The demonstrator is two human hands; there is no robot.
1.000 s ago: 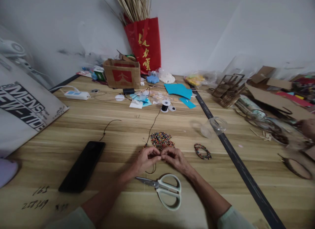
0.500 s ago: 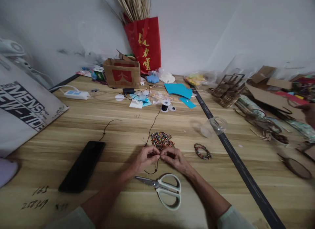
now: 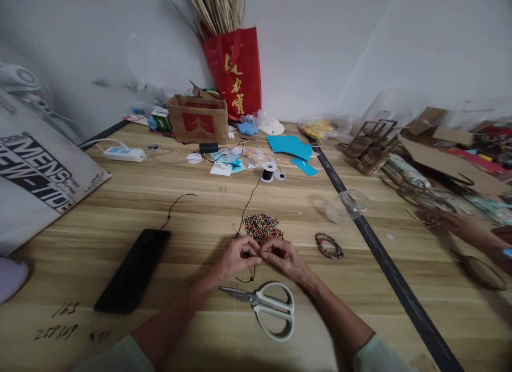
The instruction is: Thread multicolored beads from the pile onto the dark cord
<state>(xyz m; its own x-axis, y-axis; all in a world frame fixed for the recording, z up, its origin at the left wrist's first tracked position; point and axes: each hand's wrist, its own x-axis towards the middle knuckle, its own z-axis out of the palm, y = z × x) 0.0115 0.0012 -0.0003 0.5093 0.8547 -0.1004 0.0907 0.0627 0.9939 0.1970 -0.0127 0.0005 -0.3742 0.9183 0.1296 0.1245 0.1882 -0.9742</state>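
My left hand [image 3: 242, 255] and my right hand [image 3: 281, 254] meet fingertip to fingertip, both pinched closed on a thin black cord [image 3: 250, 193]. The cord runs up from behind my left hand to a spool [image 3: 268, 172], and a knotted end hangs below my fingers. Whether a bead sits between the fingertips is hidden. Just beyond my hands lies a pile of small multicoloured beads [image 3: 262, 226]. Scissors [image 3: 275, 310] with pale handles rest below them on the table. To the right of my right hand is a coiled beaded bracelet [image 3: 328, 246].
A black phone [image 3: 134, 270] lies left, with a short cord piece [image 3: 170, 212] behind it. A clear plastic cup [image 3: 347, 206] lies on its side at right. Another person's hand [image 3: 456, 222] reaches in among wicker pieces. Bags and blue sheets [image 3: 290, 148] line the back.
My hands stay together, with small shifts of the fingers; the hanging cord end moved slightly. The other person's hand has come further in from the right edge.
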